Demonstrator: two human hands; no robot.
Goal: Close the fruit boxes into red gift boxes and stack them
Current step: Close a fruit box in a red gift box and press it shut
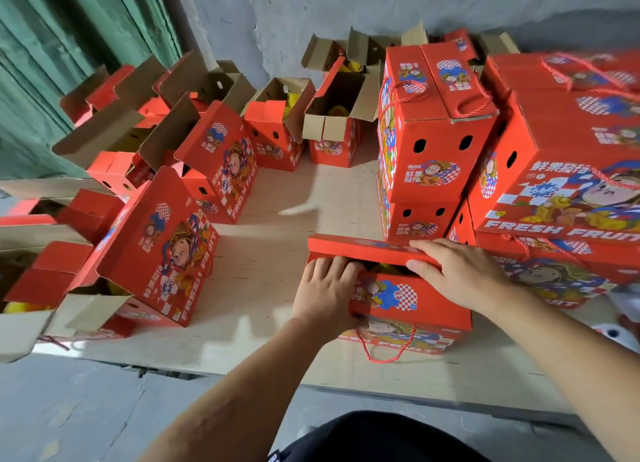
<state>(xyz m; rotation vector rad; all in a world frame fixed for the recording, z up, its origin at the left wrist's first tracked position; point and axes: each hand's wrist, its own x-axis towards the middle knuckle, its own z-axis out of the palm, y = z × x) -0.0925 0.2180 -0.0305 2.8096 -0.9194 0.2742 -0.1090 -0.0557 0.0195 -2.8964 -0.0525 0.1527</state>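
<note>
Currently under my hands: one red gift box (405,302), resting on the pale board (270,253) on the floor, half shut. My left hand (327,288) lies with its fingers curled over the box's left edge, beside the near lid flap (408,304). My right hand (460,274) grips the far flap (367,250), thumb below and fingers over its right end. Yellow fruit shows in the gap between the flaps. A red cord handle (388,352) hangs from the box's near side. Right of my right hand: stacked closed boxes (433,139). Left of and beyond my left hand: open boxes (159,250), flaps up.
</note>
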